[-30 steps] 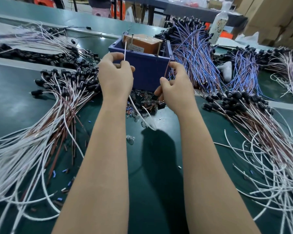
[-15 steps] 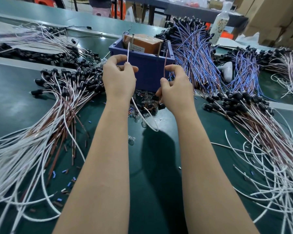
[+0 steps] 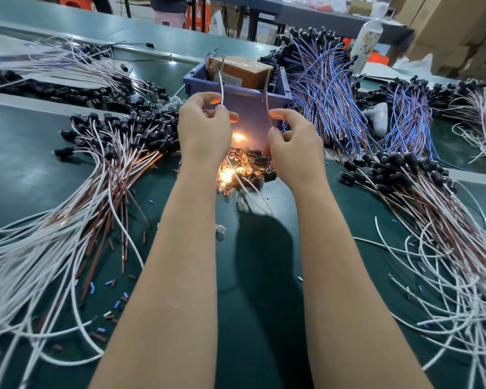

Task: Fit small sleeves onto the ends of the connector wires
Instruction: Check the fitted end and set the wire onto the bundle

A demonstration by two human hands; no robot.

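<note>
My left hand (image 3: 205, 127) pinches a white wire (image 3: 221, 88) that stands upright above its fingers. To the right, my right hand (image 3: 293, 141) pinches a thin brown wire (image 3: 267, 108), also upright. Both wire ends reach up in front of the blue bin (image 3: 253, 108). Between and below my hands a small bulb (image 3: 237, 136) glows orange over a pile of small bulbs and connectors (image 3: 244, 169). The wires trail down from my hands toward that pile. Small blue and brown sleeves (image 3: 115, 299) lie scattered on the green mat at the lower left.
Bundles of white-and-brown wires with black connectors spread at the left (image 3: 68, 206) and right (image 3: 432, 214). Blue-and-red wire bundles (image 3: 326, 88) lie behind the bin, which holds a brown cardboard box (image 3: 242, 71). A white bottle (image 3: 366, 43) stands at the back right.
My hands have moved slightly apart and lower against the bin. A bulb between them has lit up with an orange glow.
</note>
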